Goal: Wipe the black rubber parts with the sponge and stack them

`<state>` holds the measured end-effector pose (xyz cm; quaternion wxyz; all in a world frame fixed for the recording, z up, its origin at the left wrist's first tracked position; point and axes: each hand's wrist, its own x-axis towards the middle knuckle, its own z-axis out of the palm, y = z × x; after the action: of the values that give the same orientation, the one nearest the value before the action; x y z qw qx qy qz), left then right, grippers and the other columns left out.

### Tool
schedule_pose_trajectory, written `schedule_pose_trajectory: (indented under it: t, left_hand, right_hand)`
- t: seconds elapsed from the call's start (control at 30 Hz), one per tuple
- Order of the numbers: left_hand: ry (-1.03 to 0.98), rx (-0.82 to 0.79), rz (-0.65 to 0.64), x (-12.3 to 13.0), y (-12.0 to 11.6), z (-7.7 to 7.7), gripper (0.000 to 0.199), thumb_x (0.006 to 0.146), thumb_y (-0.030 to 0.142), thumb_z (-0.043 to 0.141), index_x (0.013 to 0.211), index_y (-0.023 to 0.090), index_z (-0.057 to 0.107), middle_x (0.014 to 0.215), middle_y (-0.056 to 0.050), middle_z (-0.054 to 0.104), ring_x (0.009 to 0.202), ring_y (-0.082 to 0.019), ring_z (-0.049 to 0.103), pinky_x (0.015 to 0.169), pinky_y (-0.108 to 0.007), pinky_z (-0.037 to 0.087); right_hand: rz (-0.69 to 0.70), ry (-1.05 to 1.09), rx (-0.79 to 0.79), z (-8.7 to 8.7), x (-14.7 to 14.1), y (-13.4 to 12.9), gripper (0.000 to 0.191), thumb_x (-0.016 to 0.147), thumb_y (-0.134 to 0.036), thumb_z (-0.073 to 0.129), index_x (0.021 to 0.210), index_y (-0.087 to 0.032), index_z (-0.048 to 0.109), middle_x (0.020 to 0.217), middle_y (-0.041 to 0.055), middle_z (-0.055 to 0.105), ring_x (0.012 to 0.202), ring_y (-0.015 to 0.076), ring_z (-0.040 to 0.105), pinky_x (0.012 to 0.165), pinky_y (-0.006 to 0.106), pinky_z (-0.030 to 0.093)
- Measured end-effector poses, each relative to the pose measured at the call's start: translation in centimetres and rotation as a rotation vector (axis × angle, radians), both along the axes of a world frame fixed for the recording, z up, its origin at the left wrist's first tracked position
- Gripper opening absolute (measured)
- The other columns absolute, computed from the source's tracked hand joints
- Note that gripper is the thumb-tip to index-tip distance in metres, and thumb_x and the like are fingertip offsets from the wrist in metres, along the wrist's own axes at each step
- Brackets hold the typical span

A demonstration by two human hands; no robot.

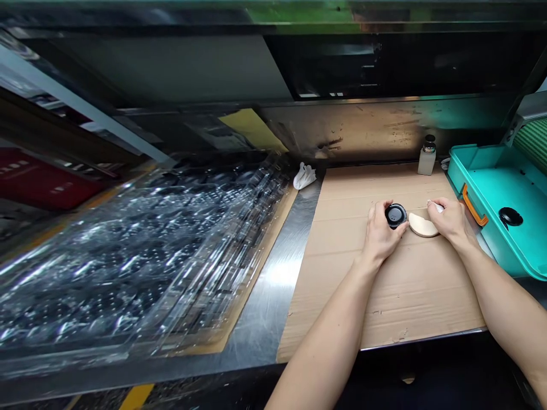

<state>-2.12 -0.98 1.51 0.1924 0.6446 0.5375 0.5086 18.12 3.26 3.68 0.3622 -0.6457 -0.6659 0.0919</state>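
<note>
My left hand (380, 230) grips a round black plastic part (395, 214) by its edge, thumb at the near side and fingers behind. Its shallow dished face with small holes points up. My right hand (450, 219) is closed on a small white piece (438, 208), mostly hidden by the fingers, that looks like cloth. Between the hands, close to the right one, a cream-coloured flat round pad (423, 226) lies on the cardboard sheet (342, 228). Part of its outline at the top looks cut away or covered.
Clear plastic trays (141, 267) with black parts lie stacked at left. A crumpled white cloth (304, 176) sits beside them. At the back stands a bottle with a dark cap (426, 156). A teal bin (508, 250) at right holds a black round part (510, 216).
</note>
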Motion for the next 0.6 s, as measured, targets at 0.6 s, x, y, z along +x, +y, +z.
schedule_pose_trajectory:
  t: [0.6]
  left_hand:
    - [0.747, -0.489, 0.237, -10.5, 8.4, 2.1, 0.053, 0.096, 0.056, 0.043, 0.114, 0.010, 0.065, 0.119, -0.025, 0.067, 0.114, -0.040, 0.063, 0.099, -0.049, 0.047]
  right_hand:
    - [-0.063, 0.113, -0.123, -2.6, -0.3, 0.9, 0.028, 0.094, -0.039, 0.056, 0.100, -0.025, 0.080, 0.098, 0.0070, 0.080, 0.090, 0.0207, 0.072, 0.075, 0.026, 0.046]
